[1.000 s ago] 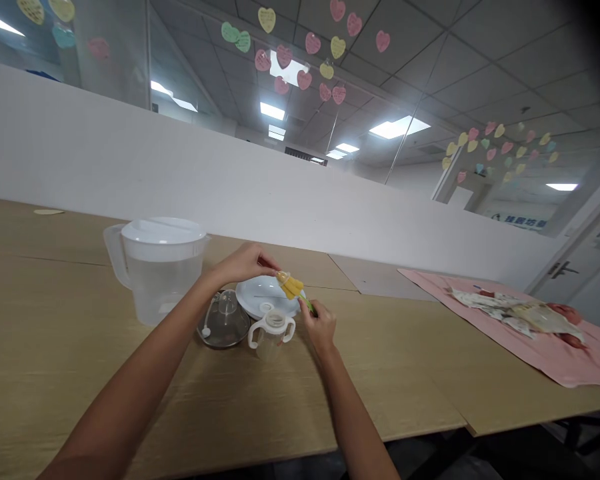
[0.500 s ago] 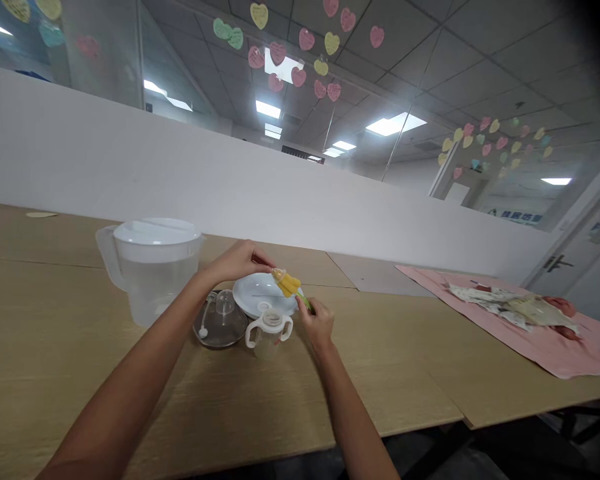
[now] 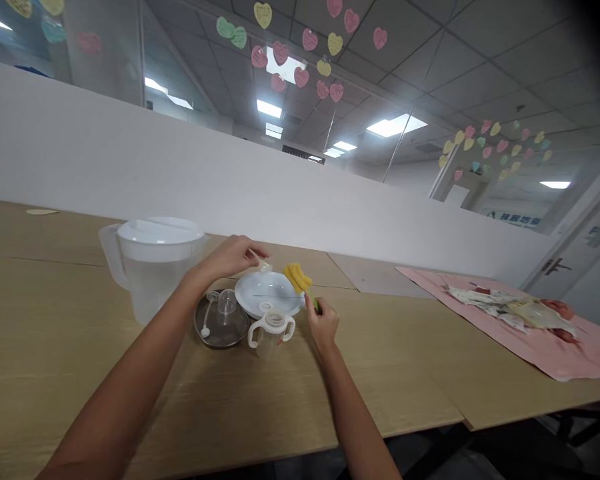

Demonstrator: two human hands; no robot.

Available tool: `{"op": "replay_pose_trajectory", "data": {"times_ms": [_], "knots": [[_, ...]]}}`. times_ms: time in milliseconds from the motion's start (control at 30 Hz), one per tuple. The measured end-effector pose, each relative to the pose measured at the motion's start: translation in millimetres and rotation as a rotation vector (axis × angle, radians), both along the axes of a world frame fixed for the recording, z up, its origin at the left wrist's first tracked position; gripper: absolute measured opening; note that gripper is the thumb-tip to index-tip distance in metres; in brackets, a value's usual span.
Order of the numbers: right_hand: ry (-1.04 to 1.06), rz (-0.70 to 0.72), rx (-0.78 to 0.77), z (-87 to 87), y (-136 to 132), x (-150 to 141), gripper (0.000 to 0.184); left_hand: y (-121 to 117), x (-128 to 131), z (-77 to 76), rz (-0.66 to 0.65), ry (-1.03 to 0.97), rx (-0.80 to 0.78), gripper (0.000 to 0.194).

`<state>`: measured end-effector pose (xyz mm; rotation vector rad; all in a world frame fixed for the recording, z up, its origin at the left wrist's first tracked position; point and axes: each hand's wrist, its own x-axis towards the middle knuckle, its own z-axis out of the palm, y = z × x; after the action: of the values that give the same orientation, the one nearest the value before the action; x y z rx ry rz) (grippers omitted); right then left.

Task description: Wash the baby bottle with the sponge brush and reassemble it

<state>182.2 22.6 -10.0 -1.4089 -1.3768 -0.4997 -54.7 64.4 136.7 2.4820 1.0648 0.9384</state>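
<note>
The head view shows two bare forearms reaching over a wood-grain tabletop (image 3: pixel 380 373). The left hand (image 3: pixel 229 259) has its fingers pressed together and curled, pinching one small translucent piece (image 3: pixel 259 266); the fingertips and part of the piece are hard to make out. The right hand (image 3: pixel 323 325) curls its fingers around one bottle brush (image 3: pixel 297 279), hiding most of the green handle, while the yellow head stands up clear of the fingers, above the rim of a round white dish (image 3: pixel 269 294).

The dish sits between the hands, and one two-handled cup (image 3: pixel 271 331) stands against its near edge. Just left of them lies one clear round lid (image 3: pixel 222 320), with a small dome and a thin tube ending in a white ball. One plastic pitcher (image 3: pixel 153 267) with a white lid stands further left, partly hidden by the left forearm.

To the right, one pink mat (image 3: pixel 480 313) carries a crumpled, printed sheet (image 3: pixel 510 307); what lies under it is hard to tell. Paper hearts (image 3: pixel 310 40), too many to count exactly, hang in two clusters beyond the white partition (image 3: pixel 180 167).
</note>
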Motion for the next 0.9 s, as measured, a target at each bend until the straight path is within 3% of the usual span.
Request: {"op": "replay_pose_trajectory", "data": {"times_ms": [200,500,567,767,833,900], "knots": [[-0.051,0.066,-0.012,0.0,-2.2,-6.1,0.048,0.6,20.1,-13.8,-0.165,-0.02,-0.088,0.037],[-0.125,-0.121,-0.098,-3.5,2.6,-3.1,0.054,-6.5,18.1,-6.6,-0.295,-0.13,-0.235,0.029],[-0.126,-0.168,-0.149,-3.5,3.6,-2.6,0.054,-9.6,15.9,-3.2,-0.225,-0.05,-0.189,0.025],[-0.087,-0.193,-0.268,-1.2,3.7,-1.9,0.05,-10.1,9.0,-4.1,0.245,0.432,-0.02,0.014],[-0.074,-0.186,-0.28,-0.2,3.0,-2.2,0.05,-4.5,6.9,-9.3,0.326,0.516,-0.053,0.014],[-0.063,-0.184,-0.283,0.3,2.6,-2.3,0.049,2.2,3.7,-14.3,0.35,0.61,-0.187,0.013]]}}
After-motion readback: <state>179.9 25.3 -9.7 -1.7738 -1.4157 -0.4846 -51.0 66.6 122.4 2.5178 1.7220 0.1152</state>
